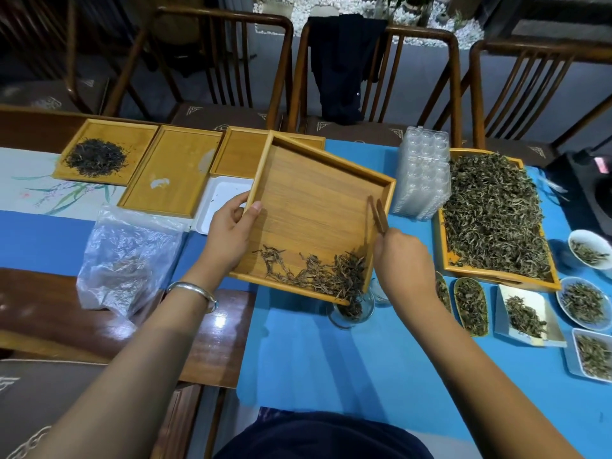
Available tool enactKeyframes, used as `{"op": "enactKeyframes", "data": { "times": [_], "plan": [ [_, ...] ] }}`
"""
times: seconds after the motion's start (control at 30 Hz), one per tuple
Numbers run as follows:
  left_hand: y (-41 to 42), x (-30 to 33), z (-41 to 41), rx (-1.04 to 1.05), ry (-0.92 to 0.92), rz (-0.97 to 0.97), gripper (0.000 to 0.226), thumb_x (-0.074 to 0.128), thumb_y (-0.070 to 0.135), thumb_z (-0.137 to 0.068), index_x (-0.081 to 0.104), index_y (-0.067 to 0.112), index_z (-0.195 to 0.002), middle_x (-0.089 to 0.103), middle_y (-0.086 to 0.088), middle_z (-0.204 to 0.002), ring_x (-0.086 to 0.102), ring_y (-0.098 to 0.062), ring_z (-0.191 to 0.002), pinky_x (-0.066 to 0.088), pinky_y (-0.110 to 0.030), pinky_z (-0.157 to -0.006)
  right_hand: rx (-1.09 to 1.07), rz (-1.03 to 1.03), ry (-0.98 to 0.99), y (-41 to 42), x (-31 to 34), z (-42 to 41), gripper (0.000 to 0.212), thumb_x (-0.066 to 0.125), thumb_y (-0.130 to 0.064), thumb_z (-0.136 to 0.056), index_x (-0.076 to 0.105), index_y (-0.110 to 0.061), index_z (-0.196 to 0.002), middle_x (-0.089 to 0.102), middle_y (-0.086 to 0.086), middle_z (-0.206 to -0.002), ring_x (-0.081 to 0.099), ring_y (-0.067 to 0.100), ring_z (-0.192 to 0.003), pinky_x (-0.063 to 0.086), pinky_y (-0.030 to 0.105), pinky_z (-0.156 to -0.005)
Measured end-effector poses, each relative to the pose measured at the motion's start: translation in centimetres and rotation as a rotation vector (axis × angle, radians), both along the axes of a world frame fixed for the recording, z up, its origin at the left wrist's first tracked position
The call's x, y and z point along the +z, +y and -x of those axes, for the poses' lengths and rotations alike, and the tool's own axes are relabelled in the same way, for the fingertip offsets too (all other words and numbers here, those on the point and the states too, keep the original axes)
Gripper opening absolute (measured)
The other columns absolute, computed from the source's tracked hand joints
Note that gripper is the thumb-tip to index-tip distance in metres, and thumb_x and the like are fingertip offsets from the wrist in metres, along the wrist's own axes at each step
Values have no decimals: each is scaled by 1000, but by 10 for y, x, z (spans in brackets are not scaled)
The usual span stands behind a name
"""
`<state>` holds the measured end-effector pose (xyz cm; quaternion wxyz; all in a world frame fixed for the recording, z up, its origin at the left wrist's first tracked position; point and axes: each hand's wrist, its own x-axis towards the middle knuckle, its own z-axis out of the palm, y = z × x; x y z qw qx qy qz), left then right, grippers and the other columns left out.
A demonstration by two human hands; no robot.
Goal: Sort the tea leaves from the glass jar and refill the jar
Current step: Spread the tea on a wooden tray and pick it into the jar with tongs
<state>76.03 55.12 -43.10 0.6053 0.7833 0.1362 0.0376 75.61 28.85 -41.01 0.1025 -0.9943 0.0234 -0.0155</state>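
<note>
My left hand (230, 231) grips the left rim of a square bamboo tray (311, 200), which is tilted with its near right corner lowest. Brown tea leaves (328, 273) have gathered along that low edge. Under that corner stands a small glass jar (351, 311) on the blue cloth, with some leaves inside it. My right hand (402, 260) holds brown wooden tweezers (377, 213), whose tips rest over the tray's right side.
Three bamboo trays (172, 170) lie at the back left, one bearing dark tea (96, 157). A clear plastic bag (129, 256) sits left. Right are a large tray of green leaves (493, 213), stacked plastic containers (424, 173) and several small dishes of tea (523, 313). Chairs line the far side.
</note>
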Motion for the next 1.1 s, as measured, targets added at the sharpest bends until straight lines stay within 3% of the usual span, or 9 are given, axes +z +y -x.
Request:
{"op": "enactKeyframes", "data": {
  "times": [0.13,0.23,0.33,0.43,0.6,0.73,0.87,1.0,1.1],
  "plan": [
    [0,-1,0,-3,4,4,35,53,30,-101,57,15,-132,69,-28,-105,66,-36,-90,53,-61,-89,18,-19,34,2,-2,23,24,49,-6,-93,44,-6,-69,63,19,-69,61,37,-63,30,31,-50],
    [0,-1,1,2,9,13,34,54,30,-101,58,15,-131,74,-13,-98,70,-31,-94,56,-53,-88,48,12,76,6,-3,44,22,47,-12,-95,52,-6,-75,66,16,-73,65,34,-68,32,30,-51],
    [1,-3,0,13,7,34,31,54,27,-101,60,13,-128,75,6,-92,72,-14,-89,58,-40,-86,72,72,162,8,-9,63,20,40,-15,-97,53,-10,-84,68,11,-83,67,29,-76,34,29,-53],
    [1,-4,1,19,3,44,32,54,26,-101,60,12,-129,75,9,-91,71,-7,-86,57,-35,-83,68,60,203,6,-14,79,25,37,-25,-100,55,-10,-90,70,10,-86,68,29,-78,33,30,-53],
    [0,-1,1,-1,1,27,32,53,28,-101,59,14,-129,75,10,-91,72,-7,-87,58,-33,-82,79,23,217,2,-18,100,32,32,-36,-101,52,-13,-93,68,7,-90,66,30,-82,30,32,-55],
    [-1,2,1,-6,6,18,34,53,29,-101,57,14,-132,73,1,-105,70,-18,-99,57,-40,-89,97,7,249,-4,-19,110,33,31,-40,-100,51,-16,-91,65,3,-83,63,26,-75,27,32,-51],
    [-2,3,1,-9,6,21,35,53,28,-101,57,13,-132,73,0,-105,70,-18,-99,57,-40,-89,97,-58,269,-9,-17,120,30,32,-40,-99,47,-19,-85,62,0,-78,56,24,-69,23,32,-49],
    [-2,4,0,-9,0,3,35,53,29,-101,57,13,-132,74,6,-100,71,-11,-94,59,-36,-86,83,-99,275,-15,-13,127,32,35,-40,-98,56,-17,-91,60,-1,-73,58,23,-68,26,31,-52],
    [-2,5,0,-11,8,16,36,53,29,-101,56,11,-133,73,4,-103,71,-15,-97,58,-39,-88,84,-134,253,-18,-6,132,30,40,-39,-97,60,-17,-92,64,1,-73,60,25,-68,30,34,-51]
  ]
}}
